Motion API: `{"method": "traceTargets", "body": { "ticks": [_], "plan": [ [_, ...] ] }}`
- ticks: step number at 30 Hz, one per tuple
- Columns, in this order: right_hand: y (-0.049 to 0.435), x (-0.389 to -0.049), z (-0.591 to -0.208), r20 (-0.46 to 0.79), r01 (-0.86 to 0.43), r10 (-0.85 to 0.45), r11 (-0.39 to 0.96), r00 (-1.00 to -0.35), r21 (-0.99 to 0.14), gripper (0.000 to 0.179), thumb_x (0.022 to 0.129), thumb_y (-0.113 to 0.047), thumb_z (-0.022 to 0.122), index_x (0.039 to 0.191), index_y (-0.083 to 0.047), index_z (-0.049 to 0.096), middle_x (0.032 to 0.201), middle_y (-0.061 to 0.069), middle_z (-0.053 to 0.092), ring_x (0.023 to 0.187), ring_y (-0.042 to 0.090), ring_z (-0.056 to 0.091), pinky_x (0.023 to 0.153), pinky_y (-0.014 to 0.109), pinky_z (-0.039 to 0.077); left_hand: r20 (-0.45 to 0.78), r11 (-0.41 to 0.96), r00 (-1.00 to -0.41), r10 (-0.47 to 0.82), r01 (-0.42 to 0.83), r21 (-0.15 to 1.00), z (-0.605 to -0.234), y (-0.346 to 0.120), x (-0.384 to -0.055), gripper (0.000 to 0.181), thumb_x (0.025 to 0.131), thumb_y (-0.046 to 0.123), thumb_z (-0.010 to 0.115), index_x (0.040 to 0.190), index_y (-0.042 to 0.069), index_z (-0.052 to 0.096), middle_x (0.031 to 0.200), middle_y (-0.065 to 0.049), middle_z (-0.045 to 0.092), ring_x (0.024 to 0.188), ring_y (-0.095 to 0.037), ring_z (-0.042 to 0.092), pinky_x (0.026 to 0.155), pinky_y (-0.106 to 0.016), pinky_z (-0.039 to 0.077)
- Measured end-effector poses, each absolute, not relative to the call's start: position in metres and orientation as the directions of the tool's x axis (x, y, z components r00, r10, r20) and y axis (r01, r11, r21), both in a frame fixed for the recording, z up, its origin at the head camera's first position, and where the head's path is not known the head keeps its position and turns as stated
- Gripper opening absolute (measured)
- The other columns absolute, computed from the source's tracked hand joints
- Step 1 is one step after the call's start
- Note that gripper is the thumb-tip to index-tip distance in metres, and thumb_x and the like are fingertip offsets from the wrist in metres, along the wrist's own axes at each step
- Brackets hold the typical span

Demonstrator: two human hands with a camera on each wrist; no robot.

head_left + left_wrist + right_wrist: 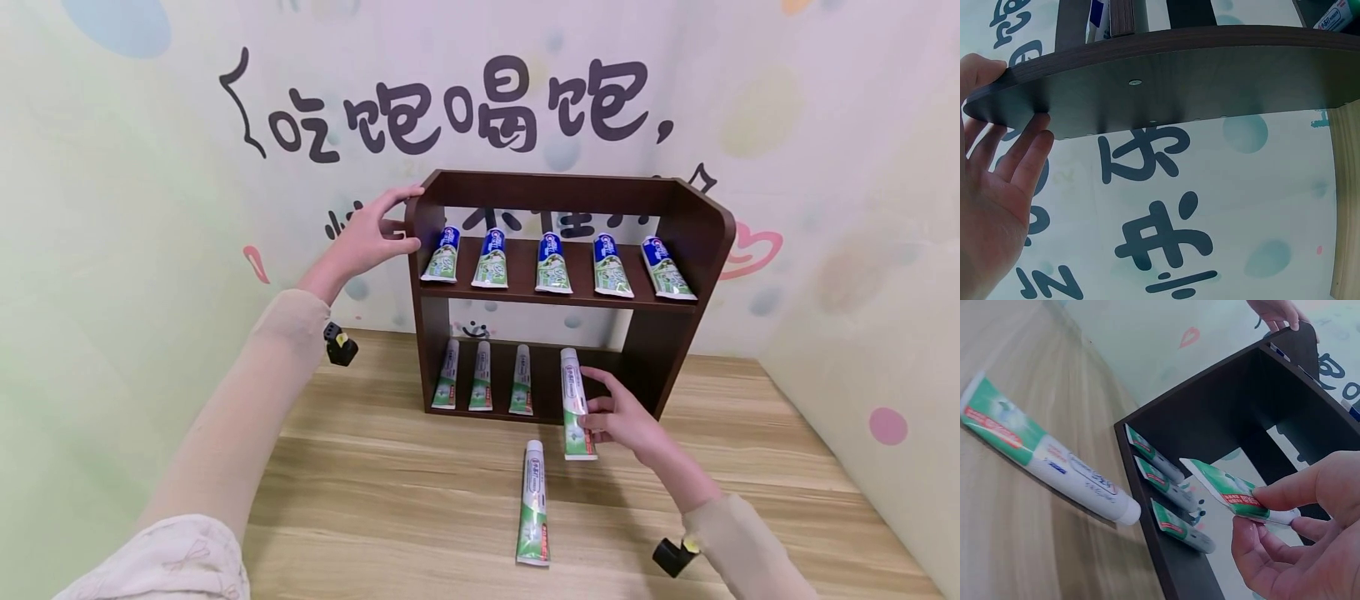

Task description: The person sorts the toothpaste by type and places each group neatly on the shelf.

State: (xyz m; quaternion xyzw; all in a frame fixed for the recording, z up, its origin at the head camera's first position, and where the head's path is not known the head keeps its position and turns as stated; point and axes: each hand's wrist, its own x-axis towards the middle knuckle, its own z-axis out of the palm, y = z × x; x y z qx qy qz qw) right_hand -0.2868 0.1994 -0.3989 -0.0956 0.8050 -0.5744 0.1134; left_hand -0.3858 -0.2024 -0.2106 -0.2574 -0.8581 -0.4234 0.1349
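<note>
My right hand (622,421) pinches a green-and-white toothpaste tube (576,408) between thumb and fingers, cap up, in front of the lower tier of a dark brown two-tier shelf (555,296). In the right wrist view the held tube (1225,490) is tilted in the fingers. My left hand (375,233) grips the shelf's upper left side panel; the left wrist view shows its thumb at the panel's edge and fingertips against the outer face. Another green-and-white tube (533,504) lies on the table before the shelf, its cap toward it.
Several blue-and-green toothpaste tubes (553,265) stand in a row on the upper tier. Three green-and-white tubes (482,379) lean on the lower tier, left of the held one. A patterned wall covering (480,100) stands behind the wooden table (360,492).
</note>
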Motion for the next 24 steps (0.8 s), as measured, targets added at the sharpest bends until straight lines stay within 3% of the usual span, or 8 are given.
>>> {"method": "traceTargets", "body": {
  "ticks": [10, 16, 24],
  "plan": [
    [0.2, -0.307, -0.39, -0.058, -0.034, -0.285, 0.307, -0.957, -0.951, 0.083, 0.09, 0.003, 0.062, 0.157, -0.015, 0.017, 0.103, 0.014, 0.056, 0.078, 0.015, 0.062, 0.066, 0.028, 0.059, 0.429, 0.512, -0.843, 0.325, 0.538, 0.67, -0.194, -0.189, -0.352, 0.068, 0.09, 0.003, 0.064, 0.151, 0.013, 0.037, 0.161, -0.009, 0.032, 0.124, -0.041, 0.06, 0.103, -0.051, 0.052],
    [0.195, -0.323, -0.392, -0.027, -0.058, -0.278, 0.293, -0.96, -0.954, 0.083, 0.089, 0.004, 0.062, 0.156, -0.014, 0.019, 0.1, 0.012, 0.058, 0.076, 0.012, 0.062, 0.064, 0.027, 0.058, 0.425, 0.513, -0.846, 0.322, 0.533, 0.673, -0.194, -0.19, -0.352, 0.068, 0.09, 0.003, 0.064, 0.151, 0.014, 0.037, 0.161, -0.009, 0.031, 0.125, -0.041, 0.059, 0.103, -0.051, 0.052],
    [0.194, -0.34, -0.395, -0.001, -0.083, -0.255, 0.319, -0.967, -0.944, 0.081, 0.089, 0.004, 0.061, 0.156, -0.014, 0.019, 0.108, 0.023, 0.062, 0.076, 0.011, 0.062, 0.066, 0.028, 0.059, 0.418, 0.516, -0.85, 0.321, 0.527, 0.675, -0.195, -0.19, -0.352, 0.068, 0.09, 0.005, 0.064, 0.152, 0.015, 0.037, 0.162, -0.008, 0.03, 0.126, -0.041, 0.058, 0.103, -0.05, 0.052]
  ]
}}
